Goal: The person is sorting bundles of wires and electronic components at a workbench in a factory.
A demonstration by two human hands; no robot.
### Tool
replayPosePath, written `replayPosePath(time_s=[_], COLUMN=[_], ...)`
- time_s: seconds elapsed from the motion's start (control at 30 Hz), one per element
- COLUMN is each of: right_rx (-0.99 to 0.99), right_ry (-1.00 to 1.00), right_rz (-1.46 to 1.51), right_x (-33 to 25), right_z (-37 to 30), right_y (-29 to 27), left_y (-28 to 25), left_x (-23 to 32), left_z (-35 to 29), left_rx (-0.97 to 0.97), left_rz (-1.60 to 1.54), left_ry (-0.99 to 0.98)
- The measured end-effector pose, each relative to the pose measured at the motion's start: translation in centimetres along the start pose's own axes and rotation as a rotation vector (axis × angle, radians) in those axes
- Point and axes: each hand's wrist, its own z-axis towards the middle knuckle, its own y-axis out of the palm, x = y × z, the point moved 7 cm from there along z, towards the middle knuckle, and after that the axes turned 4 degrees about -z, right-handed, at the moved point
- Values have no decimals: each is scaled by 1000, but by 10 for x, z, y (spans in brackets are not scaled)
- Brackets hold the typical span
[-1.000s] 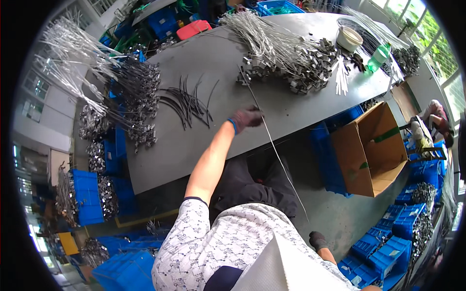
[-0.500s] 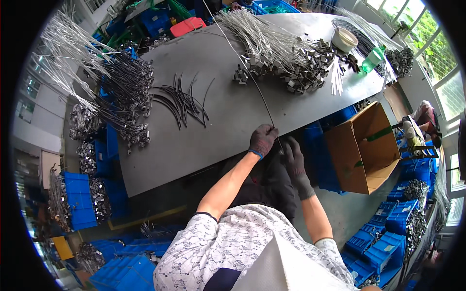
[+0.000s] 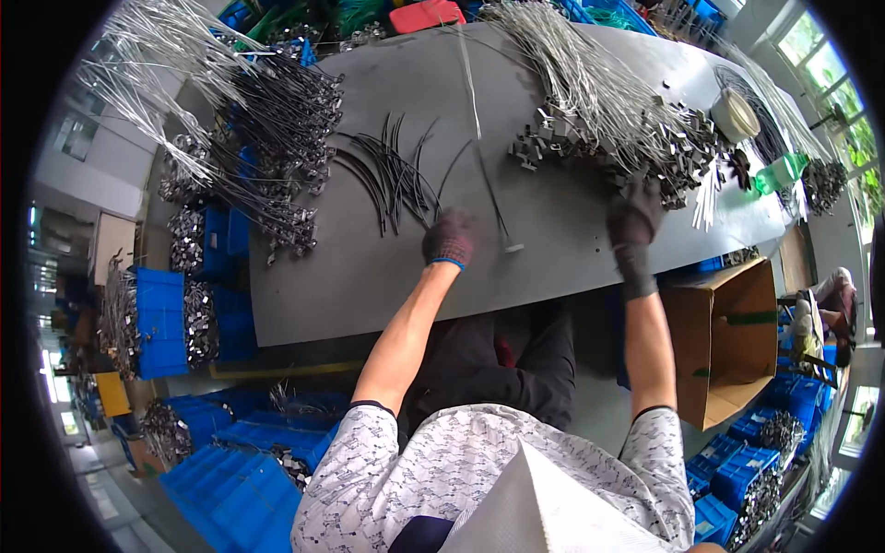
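Note:
My left hand [image 3: 449, 238], in a dark knitted glove with a blue cuff edge, is over the table at the lower end of a loose group of short black tubes [image 3: 395, 175]. Motion smears its fingers. Between my hands a single wire [image 3: 486, 180], silvery above and black-sleeved below, lies on the table with a small pale piece [image 3: 513, 248] at its near end. My right hand [image 3: 634, 221], gloved and also blurred, reaches to the near edge of a heap of metal clips [image 3: 664, 152] on silvery wires. Whether its fingers grip one cannot be made out.
Black-sleeved wires with metal ends [image 3: 286, 138] overhang the grey table's [image 3: 369, 286] left side. At the right are a white bowl [image 3: 736, 115], a green bottle [image 3: 780, 173] and white strips [image 3: 708, 195]. An open cardboard box [image 3: 687, 355] and blue crates [image 3: 161, 323] stand around; a person sits far right.
Earlier my left hand held the wire at the table's edge, my right hand beside it. The wire now lies released; my left hand has gone left, my right forward to the clips. The view has shifted.

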Motion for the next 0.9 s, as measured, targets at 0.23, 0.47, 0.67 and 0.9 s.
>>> replayPosePath(time_s=[0.23,0.47,0.67,0.9], right_rx=[-105,-41,-82,-162], right_ry=[-104,13,215,161], right_rz=[-99,208,254,168], right_x=[31,11,41,58], right_z=[56,18,36,19], right_y=[57,49,62,48], left_y=[11,25,41,38], left_x=[-77,-130,-143,-128], left_z=[36,35,-6,-52], left_rx=[47,-130,-43,-137], left_rz=[268,245,-157,-827], left_ry=[-234,-235,-273,-325])
